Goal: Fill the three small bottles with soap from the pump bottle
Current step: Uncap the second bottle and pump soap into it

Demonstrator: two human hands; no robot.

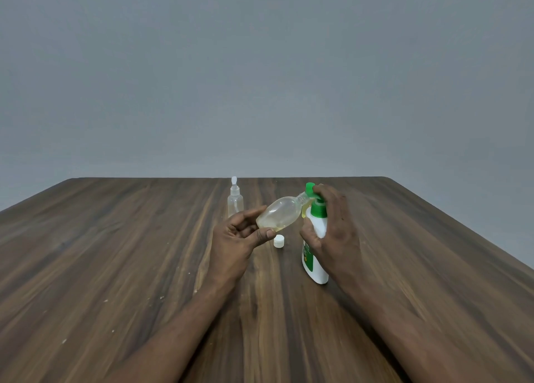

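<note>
Pump bottle (317, 268), white with a green label, stands upright on the wooden table (115, 252), right of centre. My right hand (335, 229) grips this pump bottle. The thumb curls round the near left side of its white shoulder and the other fingers wrap its far side. One fingertip lies on top of the green pump head (310, 188). How far the head is pressed down I cannot tell.

Just left of the pump bottle, my left hand (237, 241) holds a small bottle (278, 213) of clear plastic in the air. Thumb and curled fingers pinch its rounded base. It is tilted, base low towards me and open neck raised to the right, so the mouth meets the nozzle of the pump head. A thin pool of pale yellow soap (274, 226) lies along its lower side, and the rest of it looks clear.

A white cap (279, 241) lies on the table just left of the pump bottle's base, below the held bottle and apart from both.

A clear spray bottle (235, 200) stands upright farther left of the pump bottle and behind it, near the table's far edge, its top fitted on. I cannot tell whether it holds anything.

A plain grey wall (260, 64) rises behind the table.
</note>
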